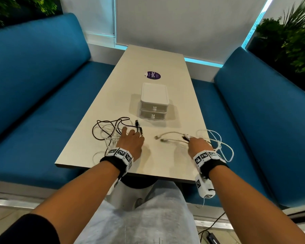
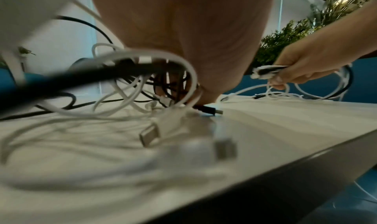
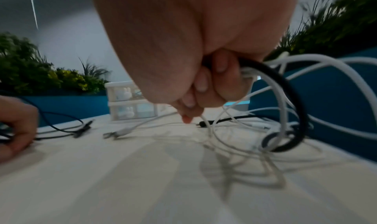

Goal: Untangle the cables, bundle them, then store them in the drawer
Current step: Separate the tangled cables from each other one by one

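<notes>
Left hand [image 1: 130, 141] presses flat, fingers spread, on the dark-and-white tangle [image 1: 111, 131] near the table [image 1: 158, 67] corner. Right hand [image 1: 198, 144] clenches several cables [image 1: 218, 145] (some overhang the edge). Risk: pulling tightens knots; loops could slide off. Drawer unit [image 1: 154, 103] stands closed.

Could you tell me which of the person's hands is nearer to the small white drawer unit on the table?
Left. The left hand rests on the cable tangle just in front and to the left of the drawer unit; the right hand grips cables farther off, near the table's right edge.
</notes>
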The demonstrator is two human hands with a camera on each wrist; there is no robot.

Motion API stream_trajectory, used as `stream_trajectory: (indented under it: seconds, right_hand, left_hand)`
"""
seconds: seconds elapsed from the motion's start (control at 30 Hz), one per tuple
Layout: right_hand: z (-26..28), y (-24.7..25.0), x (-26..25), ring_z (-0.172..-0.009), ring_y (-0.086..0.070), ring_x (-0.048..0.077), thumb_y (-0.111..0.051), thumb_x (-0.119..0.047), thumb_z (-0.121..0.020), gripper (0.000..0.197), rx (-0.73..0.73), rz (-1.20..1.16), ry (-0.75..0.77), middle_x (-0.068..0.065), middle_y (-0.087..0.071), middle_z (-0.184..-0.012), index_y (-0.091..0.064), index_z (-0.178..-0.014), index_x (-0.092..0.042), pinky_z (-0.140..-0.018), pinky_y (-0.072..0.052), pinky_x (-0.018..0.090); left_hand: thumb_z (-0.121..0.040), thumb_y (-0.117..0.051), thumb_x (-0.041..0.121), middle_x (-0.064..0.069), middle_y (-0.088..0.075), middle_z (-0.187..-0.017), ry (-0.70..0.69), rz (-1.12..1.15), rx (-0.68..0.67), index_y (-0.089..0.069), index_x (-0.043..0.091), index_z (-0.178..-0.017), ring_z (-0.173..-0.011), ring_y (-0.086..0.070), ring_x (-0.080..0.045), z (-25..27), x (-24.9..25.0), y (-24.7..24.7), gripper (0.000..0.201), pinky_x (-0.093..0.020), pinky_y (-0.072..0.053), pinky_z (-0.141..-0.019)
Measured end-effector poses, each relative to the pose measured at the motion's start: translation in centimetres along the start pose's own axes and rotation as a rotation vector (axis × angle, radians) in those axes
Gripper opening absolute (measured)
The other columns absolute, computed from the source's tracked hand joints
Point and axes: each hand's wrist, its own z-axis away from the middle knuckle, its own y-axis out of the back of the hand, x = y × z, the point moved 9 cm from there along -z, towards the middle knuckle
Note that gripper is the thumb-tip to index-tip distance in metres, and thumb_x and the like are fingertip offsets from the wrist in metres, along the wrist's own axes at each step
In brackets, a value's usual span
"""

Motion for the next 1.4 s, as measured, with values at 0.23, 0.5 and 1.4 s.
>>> stream_trajectory:
  seconds: [0.23,0.5,1.4]
  right_hand:
    - [1.1,0.8,4.4,-0.099,-0.064,0.033,-0.041,-0.005,-0.092,0.026,0.049,-0.021,-0.218,0.014,-0.064,-0.11,-0.061,-0.107,-0.007,-0.072,-0.048,0.036]
    - [0.9,0.2,-1.3,-0.078,-0.059,0.031,-0.035,-0.031,-0.102,0.029,0.11,-0.203,-0.009,0.014,-0.064,-0.098,-0.054,-0.111,-0.011,-0.064,-0.045,0.035]
    - [2.5,-2.7,-6.8,-0.099,-0.062,0.032,-0.035,-0.022,-0.102,0.033,-0.156,-0.506,0.055,0.015,-0.063,-0.113,-0.062,-0.115,-0.009,-0.082,-0.05,0.034]
  left_hand:
    - [-0.096,-0.047,0.031,0.0,-0.058,-0.114,-0.018,0.148,0.052,-0.059,0.021,-0.11,-0.112,-0.048,-0.024,0.0,-0.3,0.3,0.021,-0.047,-0.024,-0.106]
    - [-0.092,-0.045,0.03,0.001,-0.057,-0.11,-0.054,0.208,0.002,-0.06,0.024,-0.105,-0.109,-0.049,-0.022,0.0,0.2,1.3,0.021,-0.045,-0.025,-0.105]
    - [-0.061,-0.061,0.041,0.006,-0.055,-0.105,-0.279,-0.008,-0.143,-0.065,0.029,-0.089,-0.106,-0.046,-0.019,2.7,0.6,1.2,0.03,-0.049,-0.019,-0.11]
